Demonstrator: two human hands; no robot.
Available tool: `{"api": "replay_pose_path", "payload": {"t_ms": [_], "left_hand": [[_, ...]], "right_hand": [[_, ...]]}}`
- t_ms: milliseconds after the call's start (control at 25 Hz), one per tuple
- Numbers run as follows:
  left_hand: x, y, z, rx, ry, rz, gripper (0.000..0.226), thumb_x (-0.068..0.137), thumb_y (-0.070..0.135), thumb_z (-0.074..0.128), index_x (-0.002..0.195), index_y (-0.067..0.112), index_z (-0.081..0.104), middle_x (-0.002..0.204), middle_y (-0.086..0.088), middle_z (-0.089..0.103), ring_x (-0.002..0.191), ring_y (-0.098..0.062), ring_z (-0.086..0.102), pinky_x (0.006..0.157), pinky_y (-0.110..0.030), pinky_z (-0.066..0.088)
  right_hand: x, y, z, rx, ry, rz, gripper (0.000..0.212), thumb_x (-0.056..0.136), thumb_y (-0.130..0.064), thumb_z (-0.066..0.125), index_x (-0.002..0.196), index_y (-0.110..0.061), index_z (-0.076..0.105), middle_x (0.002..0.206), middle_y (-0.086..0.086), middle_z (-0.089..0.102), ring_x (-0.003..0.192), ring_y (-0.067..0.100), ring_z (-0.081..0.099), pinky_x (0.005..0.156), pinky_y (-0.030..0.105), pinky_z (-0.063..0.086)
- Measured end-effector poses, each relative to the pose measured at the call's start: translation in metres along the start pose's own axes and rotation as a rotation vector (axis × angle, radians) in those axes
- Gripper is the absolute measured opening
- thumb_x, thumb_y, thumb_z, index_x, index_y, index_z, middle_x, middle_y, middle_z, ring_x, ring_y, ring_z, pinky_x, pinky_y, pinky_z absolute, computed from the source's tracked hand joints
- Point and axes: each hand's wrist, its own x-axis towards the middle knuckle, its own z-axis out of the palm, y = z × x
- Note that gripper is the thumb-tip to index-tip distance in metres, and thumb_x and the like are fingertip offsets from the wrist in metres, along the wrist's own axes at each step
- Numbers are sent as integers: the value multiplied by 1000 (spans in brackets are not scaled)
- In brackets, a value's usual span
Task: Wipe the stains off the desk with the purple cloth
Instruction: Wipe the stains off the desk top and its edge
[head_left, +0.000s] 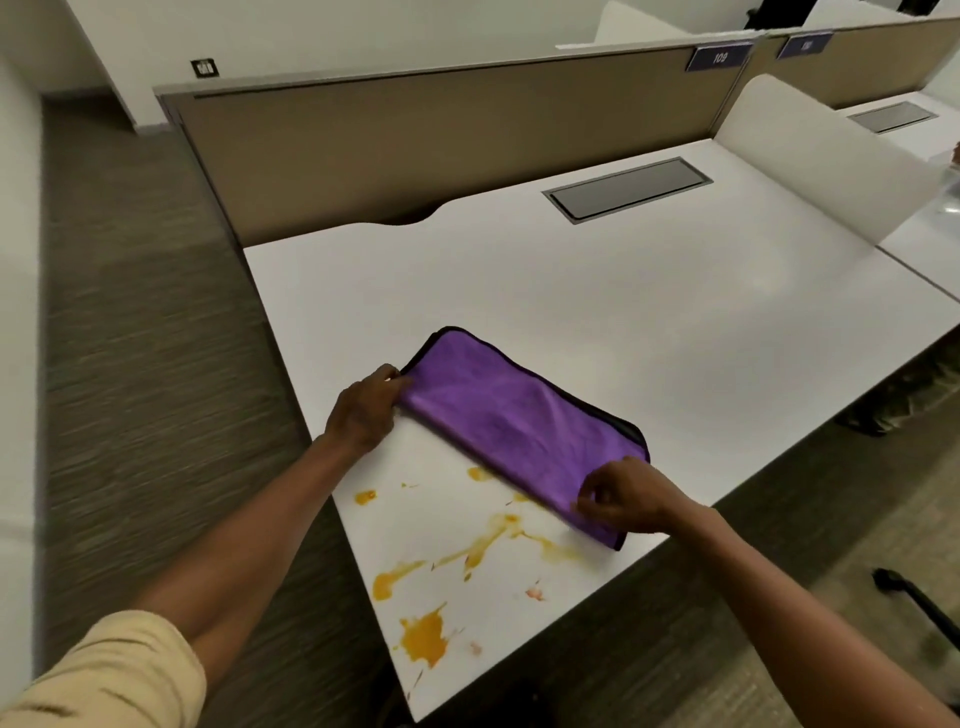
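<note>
Purple cloth (511, 423) folded, flat on white desk (649, 312); yellow-orange stains (423, 636) just beside it, near front edge.

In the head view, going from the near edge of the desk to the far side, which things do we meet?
Large orange-yellow stain → folded purple cloth → grey rectangular cable hatch → beige partition panel.
</note>
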Motion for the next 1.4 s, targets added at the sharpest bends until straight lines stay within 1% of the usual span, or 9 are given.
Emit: {"api": "replay_pose_path", "payload": {"t_ms": [80,120,200,240,320,640,960,1200,1400], "left_hand": [[-16,-8,5,-49,138,-103,49,90,3,62,135,20,59,124,-7,56,95,-36,65,77,-41,53],[-23,-12,10,-72,171,-141,45,89,6,66,132,17,60,121,-9,57,97,-36,65,80,-43,53],[-32,-20,20,-95,169,-158,30,89,13,71,118,12,65,113,-10,61,102,-36,63,88,-45,50],[-33,-24,23,-98,153,-148,25,89,16,73,113,11,67,112,-10,63,105,-35,62,91,-45,49],[-31,-30,26,-90,113,-108,27,89,20,75,113,10,71,120,-11,65,117,-35,59,97,-46,48],[3,-38,34,2,-29,65,50,101,29,60,149,20,52,160,-6,42,153,-27,31,122,-47,29],[2,-55,49,157,-71,170,63,104,49,14,162,28,24,171,4,17,158,-17,15,126,-43,15],[0,-50,44,214,-63,183,60,104,45,19,161,27,29,169,1,24,156,-23,25,122,-46,24],[2,-56,40,238,-77,214,60,104,47,19,160,28,30,168,0,27,154,-25,28,120,-43,25]], "right_hand": [[22,-8,-1,43,240,-39,26,99,-40,63,116,-24,75,104,-1,76,93,14,69,87,37,56],[36,-14,0,0,313,-65,32,100,-38,61,129,-25,70,123,3,72,114,21,66,97,39,52],[65,-25,5,-179,248,-111,53,104,-43,54,154,-33,44,166,3,36,155,26,29,121,43,31],[78,-28,9,-259,177,-123,57,106,-49,46,160,-40,29,173,-3,14,161,24,9,127,46,18],[93,-27,20,-328,112,-124,56,108,-55,29,161,-49,11,173,-8,-6,160,21,-11,129,50,3],[78,-13,60,-197,238,-46,57,104,-64,7,159,-53,-6,173,-11,-12,159,19,-17,130,53,-2],[32,-5,94,-171,257,-9,59,103,-63,8,160,-51,-4,173,-11,-13,160,23,-15,129,55,2],[69,-30,83,-37,340,245,58,101,-68,0,156,-56,-14,172,-10,-17,159,18,-19,129,51,-6],[12,-24,119,-195,375,-4,58,105,-60,14,162,-46,8,174,-9,2,161,26,1,126,58,13]]}}
